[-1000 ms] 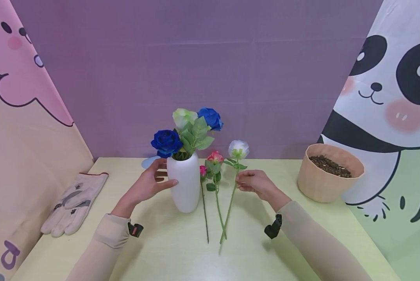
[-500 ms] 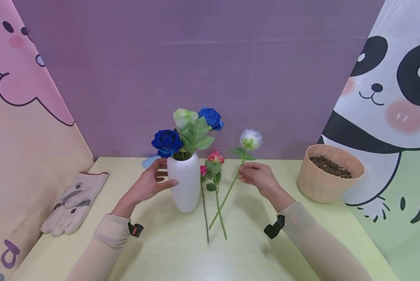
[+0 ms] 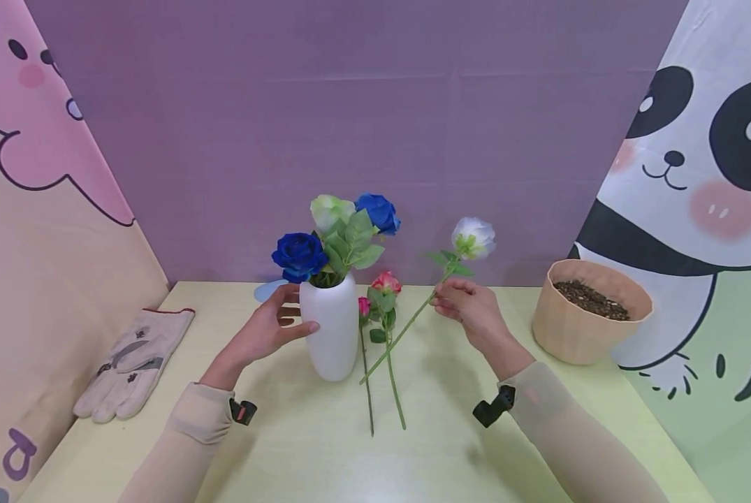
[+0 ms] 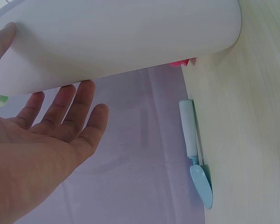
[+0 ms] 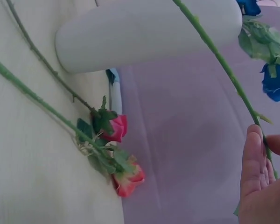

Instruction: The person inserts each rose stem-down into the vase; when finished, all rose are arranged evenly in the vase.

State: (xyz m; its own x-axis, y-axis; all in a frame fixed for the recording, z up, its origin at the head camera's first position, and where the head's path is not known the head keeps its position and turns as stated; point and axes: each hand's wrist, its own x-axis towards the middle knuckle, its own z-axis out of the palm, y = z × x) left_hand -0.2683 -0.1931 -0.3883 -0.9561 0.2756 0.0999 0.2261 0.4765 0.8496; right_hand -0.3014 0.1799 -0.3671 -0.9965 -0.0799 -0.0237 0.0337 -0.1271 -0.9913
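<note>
My left hand (image 3: pixel 268 332) holds the side of a white vase (image 3: pixel 332 335), its thumb on the front and fingertips (image 4: pixel 86 88) touching the other side. The vase stands upright with blue roses (image 3: pixel 300 256) and a greenish-white rose (image 3: pixel 331 212) in it. To its right, my right hand (image 3: pixel 472 311) pinches the green stem of a white rose (image 3: pixel 474 239) between thumb and fingers. That stem slants down to the left, crossing in view over two pink roses (image 3: pixel 386 283) lying on the table. The right wrist view shows the pinched stem (image 5: pixel 224 65) running past the vase.
A peach pot (image 3: pixel 576 328) of dark soil stands at the right of the table. Work gloves (image 3: pixel 133 367) lie at the left edge. Behind the vase is a light blue trowel (image 4: pixel 189 130). A purple cloth (image 3: pixel 375 126) hangs along the back.
The right hand has moved up and to the right with the white rose. Its stem end has risen and swung left, tilting the flower rightward. The left hand and vase have stayed put.
</note>
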